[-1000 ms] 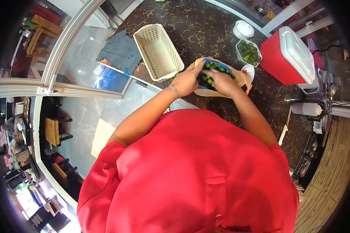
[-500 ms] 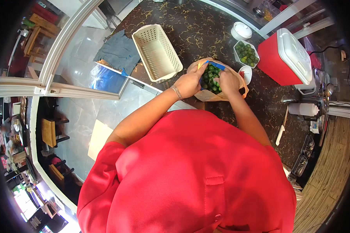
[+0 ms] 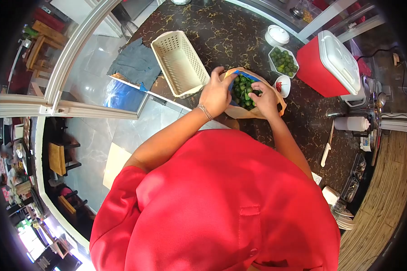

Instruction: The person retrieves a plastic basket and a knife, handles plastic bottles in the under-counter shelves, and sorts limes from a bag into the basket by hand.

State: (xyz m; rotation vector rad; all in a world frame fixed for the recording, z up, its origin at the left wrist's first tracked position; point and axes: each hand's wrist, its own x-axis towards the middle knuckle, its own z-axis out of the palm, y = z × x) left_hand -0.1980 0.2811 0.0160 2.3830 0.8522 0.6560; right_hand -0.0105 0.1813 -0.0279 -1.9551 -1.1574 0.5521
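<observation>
Spread wider than half a second ago — left hand (image 3: pixel 216 95) at rim of tan bag (image 3: pixel 240 113), fingers loosened, right hand (image 3: pixel 267 101) curled over green fruits (image 3: pixel 243 86) inside — grasp unclear, bag on dark counter (image 3: pixel 233 27).

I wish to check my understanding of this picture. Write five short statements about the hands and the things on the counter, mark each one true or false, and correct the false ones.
1. The left hand is at the left side of the bag. True.
2. The right hand is inside the beige basket. False: it is at the opening of the bag, by the green fruits.
3. The beige basket is to the left of the bag. True.
4. The cooler has a blue lid. False: its lid is white.
5. A knife with a white handle lies on the dark counter. True.
</observation>
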